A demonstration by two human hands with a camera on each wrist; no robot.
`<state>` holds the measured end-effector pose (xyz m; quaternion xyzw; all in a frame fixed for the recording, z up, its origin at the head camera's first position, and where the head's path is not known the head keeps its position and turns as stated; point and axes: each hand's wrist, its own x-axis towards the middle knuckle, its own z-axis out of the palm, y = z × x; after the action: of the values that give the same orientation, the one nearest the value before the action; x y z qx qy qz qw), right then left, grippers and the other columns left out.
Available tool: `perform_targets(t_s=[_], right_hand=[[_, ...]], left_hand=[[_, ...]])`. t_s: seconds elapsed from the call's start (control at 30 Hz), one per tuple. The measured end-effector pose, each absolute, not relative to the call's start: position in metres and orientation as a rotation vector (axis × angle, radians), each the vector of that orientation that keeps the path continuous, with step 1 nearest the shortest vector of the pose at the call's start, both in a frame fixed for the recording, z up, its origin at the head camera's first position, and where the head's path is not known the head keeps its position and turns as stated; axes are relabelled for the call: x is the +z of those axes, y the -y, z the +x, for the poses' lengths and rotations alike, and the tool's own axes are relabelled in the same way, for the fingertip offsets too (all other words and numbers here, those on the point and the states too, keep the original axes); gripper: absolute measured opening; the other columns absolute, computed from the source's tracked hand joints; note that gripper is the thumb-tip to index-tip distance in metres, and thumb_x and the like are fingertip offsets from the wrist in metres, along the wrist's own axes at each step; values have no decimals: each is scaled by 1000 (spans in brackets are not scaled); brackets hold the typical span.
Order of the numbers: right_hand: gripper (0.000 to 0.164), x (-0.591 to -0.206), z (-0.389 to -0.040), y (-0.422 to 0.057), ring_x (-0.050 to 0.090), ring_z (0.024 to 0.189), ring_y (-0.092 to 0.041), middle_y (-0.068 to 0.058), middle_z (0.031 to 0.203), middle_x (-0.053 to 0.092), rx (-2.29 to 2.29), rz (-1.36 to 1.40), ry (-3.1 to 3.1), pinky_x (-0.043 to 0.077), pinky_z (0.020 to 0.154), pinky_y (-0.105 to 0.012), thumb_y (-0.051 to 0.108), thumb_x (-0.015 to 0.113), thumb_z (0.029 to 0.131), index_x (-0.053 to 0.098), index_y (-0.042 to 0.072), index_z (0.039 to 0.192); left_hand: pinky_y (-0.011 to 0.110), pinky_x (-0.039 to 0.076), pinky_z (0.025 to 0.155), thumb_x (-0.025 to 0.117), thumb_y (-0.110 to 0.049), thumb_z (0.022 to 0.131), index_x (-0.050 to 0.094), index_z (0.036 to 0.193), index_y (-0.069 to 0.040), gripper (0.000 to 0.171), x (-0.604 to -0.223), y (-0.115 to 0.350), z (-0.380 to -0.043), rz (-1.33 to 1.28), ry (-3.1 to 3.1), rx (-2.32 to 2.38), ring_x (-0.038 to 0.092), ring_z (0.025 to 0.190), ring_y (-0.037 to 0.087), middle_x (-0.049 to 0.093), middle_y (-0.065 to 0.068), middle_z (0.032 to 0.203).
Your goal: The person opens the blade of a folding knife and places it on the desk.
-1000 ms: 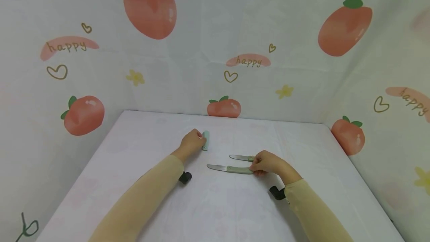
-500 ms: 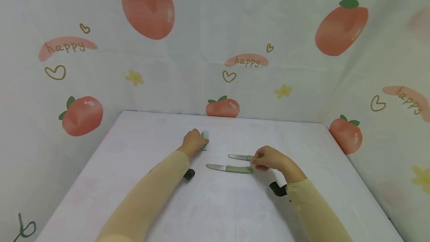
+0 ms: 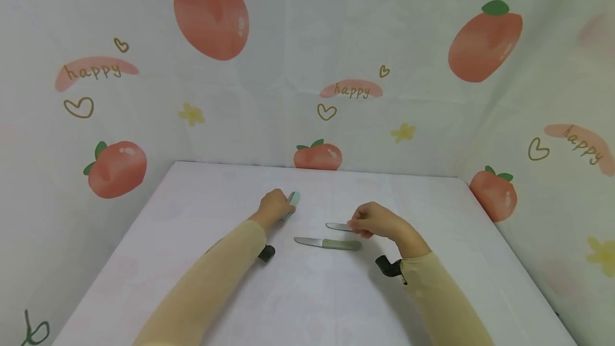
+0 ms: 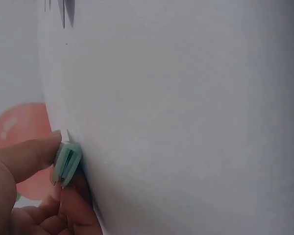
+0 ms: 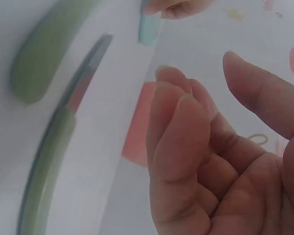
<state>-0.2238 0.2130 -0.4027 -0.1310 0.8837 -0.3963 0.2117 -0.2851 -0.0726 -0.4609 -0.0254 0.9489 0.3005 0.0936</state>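
My left hand (image 3: 274, 206) pinches a mint-green slotted tool (image 4: 67, 159) between thumb and fingers, low over the table. Its exact kind is unclear. To the right, my right hand (image 3: 377, 221) is over the handle end of the smaller knife, fingers bent and thumb apart, holding nothing. In the head view the smaller knife (image 3: 338, 226) shows only its blade, its handle hidden by that hand. The right wrist view shows its long green handle (image 5: 48, 171). Nearer to me lies the larger knife (image 3: 341, 244), green-handled, its blade pointing left.
A white cloth covers the table (image 3: 312, 292). Behind it hangs a white backdrop (image 3: 269, 111) printed with red fruit, hearts and lettering. Black wrist cameras sit under both sleeves, the left camera (image 3: 266, 253) and the right camera (image 3: 386, 266).
My right hand has let go of the larger knife's handle end, moved up and left, and now hides the smaller knife's handle. The mint-green tool has tilted in my left hand.
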Motion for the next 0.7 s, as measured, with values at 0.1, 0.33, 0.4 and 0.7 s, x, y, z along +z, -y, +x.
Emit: perform_targets(t_s=[0.1,0.33,0.4,0.7], right_hand=[[21,-398,-226,-206,60,69,-17,-9,78,65,-1133,-377,-2461,53,68,-30,18,68,97,64,-2,92],[23,-389,-234,-190,66,79,-30,-20,90,67,-1228,-418,-2479,55,75,-33,21,67,98,64,-1,95],[21,-387,-235,-185,66,82,-33,-20,92,67,-1252,-412,-2476,55,76,-33,22,67,98,64,1,96],[20,-392,-244,-162,67,82,-33,-21,95,68,-1319,-405,-2509,56,73,-32,20,67,98,64,1,97]], left_hand=[[35,53,75,78,-24,86,67,102,4,34,-460,75,-281,-48,-2812,900,62,84,23,68,10,93],[33,50,70,77,-26,89,65,93,-2,27,-459,78,-273,-28,-2799,953,59,82,22,65,7,88],[31,48,67,76,-27,90,64,90,-4,26,-460,79,-271,-22,-2805,971,57,79,21,63,5,85],[32,49,70,74,-29,91,65,97,-4,26,-455,79,-258,17,-2813,1098,60,82,20,67,7,94]])
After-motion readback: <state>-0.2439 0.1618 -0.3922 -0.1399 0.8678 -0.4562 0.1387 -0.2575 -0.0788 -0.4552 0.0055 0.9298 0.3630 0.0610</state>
